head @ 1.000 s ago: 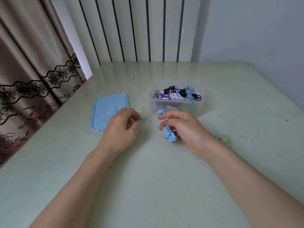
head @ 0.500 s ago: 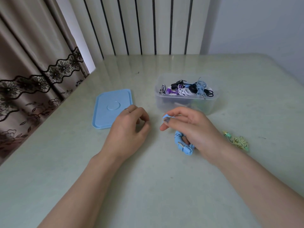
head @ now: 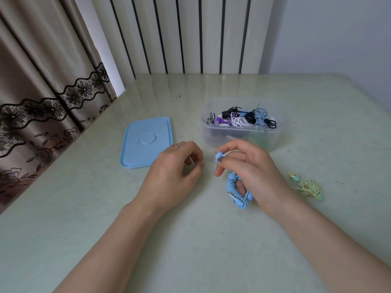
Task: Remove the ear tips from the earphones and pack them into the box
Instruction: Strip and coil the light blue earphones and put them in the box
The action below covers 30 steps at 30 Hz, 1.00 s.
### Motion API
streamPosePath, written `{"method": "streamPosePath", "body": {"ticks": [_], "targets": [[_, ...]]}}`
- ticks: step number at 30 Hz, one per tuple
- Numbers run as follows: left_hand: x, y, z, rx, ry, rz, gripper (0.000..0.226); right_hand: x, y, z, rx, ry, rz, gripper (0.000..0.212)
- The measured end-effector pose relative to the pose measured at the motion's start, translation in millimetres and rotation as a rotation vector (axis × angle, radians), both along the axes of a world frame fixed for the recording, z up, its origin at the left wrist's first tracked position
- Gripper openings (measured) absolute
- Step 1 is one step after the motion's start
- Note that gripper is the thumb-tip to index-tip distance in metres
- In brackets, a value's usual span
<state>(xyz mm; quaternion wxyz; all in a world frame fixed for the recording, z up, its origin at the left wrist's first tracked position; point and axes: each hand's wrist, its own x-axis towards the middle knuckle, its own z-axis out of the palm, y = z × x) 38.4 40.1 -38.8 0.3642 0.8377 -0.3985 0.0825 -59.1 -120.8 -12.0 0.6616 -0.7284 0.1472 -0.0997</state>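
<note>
My right hand pinches a blue earbud between thumb and forefinger, and the rest of the blue earphones' coiled cable hangs under its lower fingers, plug showing. A short gap to the left, my left hand rests on the table with fingers curled, thumb and fingers pinching a small pale piece that looks like an ear tip. Just behind both hands stands the clear plastic box, holding several bundled earphones in black, white, purple and blue.
The box's blue lid lies flat to the left of the box, touching my left hand's knuckles. A tangled green pair of earphones lies on the table right of my right hand. A curtain hangs along the table's left edge.
My right hand has turned the blue earphones so the coil hangs lower and the earbud sits closer to its fingertips. My left hand has stayed curled in the same place.
</note>
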Motion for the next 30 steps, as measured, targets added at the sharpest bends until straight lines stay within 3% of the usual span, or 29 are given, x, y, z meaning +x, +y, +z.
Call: {"method": "streamPosePath", "body": {"ticks": [6,18,23,30], "targets": [[-9.5,-5.9,9.2,-0.18,0.133,0.005,0.011,-0.9,-0.3,-1.9,-0.033,-0.011,-0.026,0.009],[-18.6,-9.1,11.0,-0.233,0.296,-0.106,0.008,-1.3,-1.3,-0.6,0.033,-0.074,-0.049,0.007],[-17.6,-8.3,9.6,-0.238,0.305,-0.105,0.012,-1.5,-1.8,-1.1,0.025,-0.081,-0.021,0.014],[-18.5,-8.4,10.0,-0.271,0.295,-0.122,0.006,-0.5,-2.6,-4.4,0.028,-0.092,-0.017,0.006]]}}
